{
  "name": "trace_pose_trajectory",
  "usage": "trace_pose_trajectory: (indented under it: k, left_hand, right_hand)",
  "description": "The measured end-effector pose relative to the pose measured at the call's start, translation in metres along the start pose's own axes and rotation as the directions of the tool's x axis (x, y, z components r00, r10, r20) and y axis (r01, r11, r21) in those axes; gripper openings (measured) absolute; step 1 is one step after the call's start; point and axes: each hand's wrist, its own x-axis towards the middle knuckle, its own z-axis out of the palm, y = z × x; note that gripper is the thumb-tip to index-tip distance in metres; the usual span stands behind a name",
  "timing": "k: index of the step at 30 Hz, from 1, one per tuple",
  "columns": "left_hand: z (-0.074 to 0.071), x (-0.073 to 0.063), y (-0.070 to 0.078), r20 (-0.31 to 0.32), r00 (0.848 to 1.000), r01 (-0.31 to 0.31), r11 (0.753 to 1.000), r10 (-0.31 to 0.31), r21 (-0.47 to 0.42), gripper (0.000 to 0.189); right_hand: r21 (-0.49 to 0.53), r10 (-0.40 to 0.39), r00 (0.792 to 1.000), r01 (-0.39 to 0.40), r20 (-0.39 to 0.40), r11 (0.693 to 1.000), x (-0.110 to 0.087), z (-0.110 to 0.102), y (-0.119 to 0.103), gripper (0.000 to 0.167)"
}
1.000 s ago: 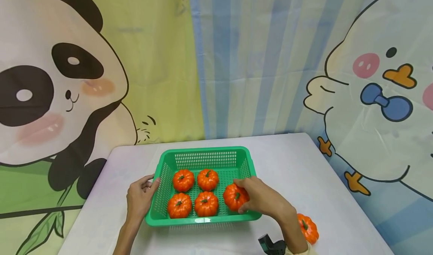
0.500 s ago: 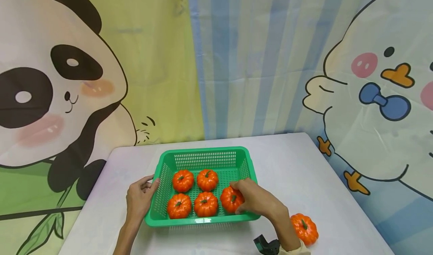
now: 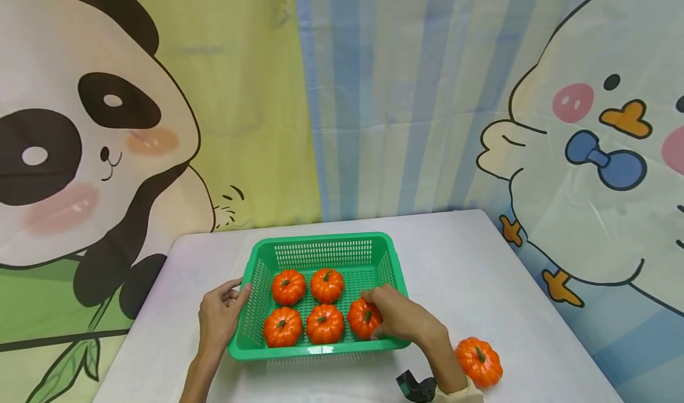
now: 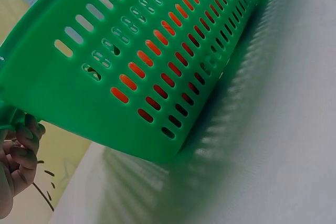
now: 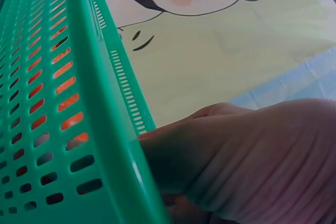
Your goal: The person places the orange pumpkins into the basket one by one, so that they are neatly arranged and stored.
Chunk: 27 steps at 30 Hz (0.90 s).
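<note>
A green plastic basket (image 3: 320,349) with slotted walls stands on the white table. My left hand (image 3: 220,314) grips its left rim, fingers curled at the edge, as the left wrist view also shows (image 4: 21,156). Inside, at the front right, my right hand (image 3: 401,315) holds an orange toy pumpkin (image 3: 361,320) with a green stem, fingers at its top and thumb low on its right side. In the right wrist view the basket's rim hides the fingertips. Several like pumpkins sit to the left in two rows, among them a front one (image 3: 325,324) and a back one (image 3: 289,287).
One more pumpkin (image 3: 478,362) lies on the white table (image 3: 449,254), right of the basket and beside my right forearm. A black device (image 3: 417,386) is on the right wrist. Behind the table hangs a cloth backdrop (image 3: 363,94) with a panda and a chick.
My right hand has moved slightly left and lower with the pumpkin, into line with the front row. The pumpkin on the table shows more fully beside the forearm. My left hand stays at the rim.
</note>
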Motion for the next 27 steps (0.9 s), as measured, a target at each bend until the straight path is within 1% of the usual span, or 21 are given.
trace_pose_trajectory:
  k: [2,12,16,23,27]
  left_hand:
    - [0.0,0.0,0.0,0.001,1.0,0.001,1.0,-0.001,-0.003,0.039]
    - [0.0,0.0,0.0,0.001,1.0,0.013,1.0,-0.013,0.005,0.04]
    - [0.0,0.0,0.0,0.0,1.0,0.011,1.0,-0.011,0.001,0.04]
    - [0.0,0.001,0.001,0.002,1.0,0.008,1.0,-0.008,0.0,0.04]
    - [0.0,0.0,0.002,0.003,1.0,0.005,1.0,-0.005,-0.004,0.041]
  right_hand:
    - [0.0,0.004,1.0,-0.004,0.002,1.0,0.001,0.001,0.0,0.046]
    - [-0.006,-0.023,1.0,0.023,0.014,1.0,0.01,0.007,0.0,0.037]
    - [-0.012,-0.029,0.999,0.029,0.016,0.999,0.01,0.008,0.001,0.038]
    - [-0.028,-0.012,1.0,0.012,0.015,1.0,0.01,0.01,0.001,0.042]
    - [-0.033,-0.016,1.0,0.016,0.018,0.999,0.012,0.011,0.001,0.041]
